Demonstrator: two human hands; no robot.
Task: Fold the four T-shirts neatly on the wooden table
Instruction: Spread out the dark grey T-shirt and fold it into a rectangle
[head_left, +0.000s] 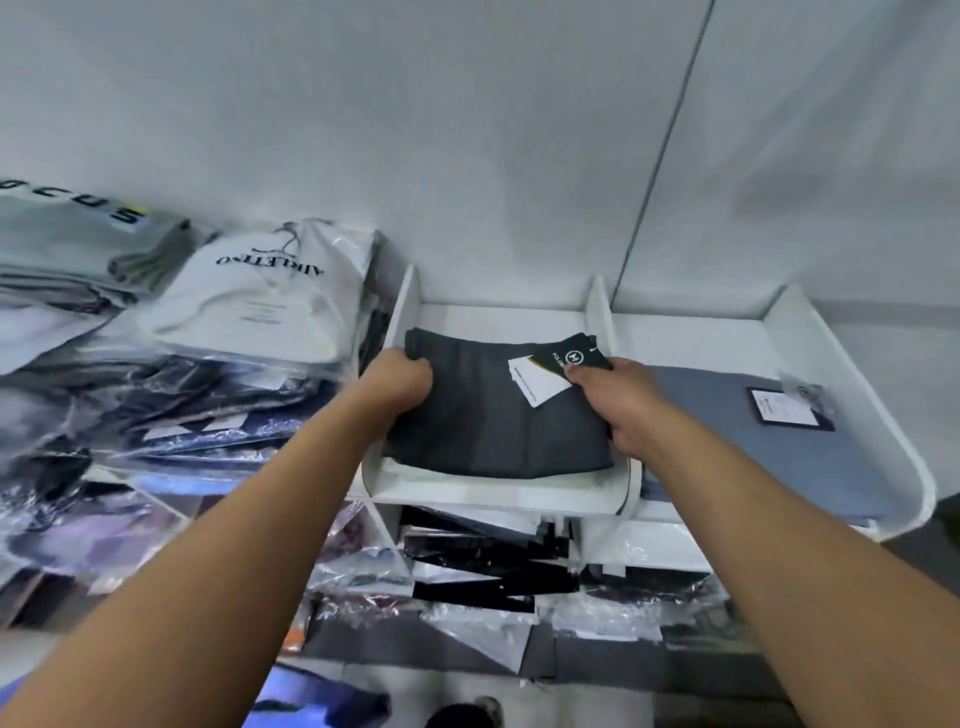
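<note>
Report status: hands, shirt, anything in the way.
Left hand grips folded dark shirt at left edge; right hand at right edge, by tags. Shirt in white shelf. Nothing seen blocking.

A folded dark grey T-shirt (483, 415), tagged, lies in the left compartment of the white shelf (498, 501); a folded blue-grey T-shirt (727, 436) lies in the right.

A white shelf (493, 501) is split by an upright divider (600, 306). Between the left fingers (420, 372) and the right fingers (583, 375), a folded dark grey T-shirt (483, 415) lies flat in one compartment. Past the right fingers, over the divider, a folded blue-grey garment (727, 415) with a dark tag (789, 411) lies in the next. Below the fingers, a lower tier holds plastic-wrapped black items (483, 561).
</note>
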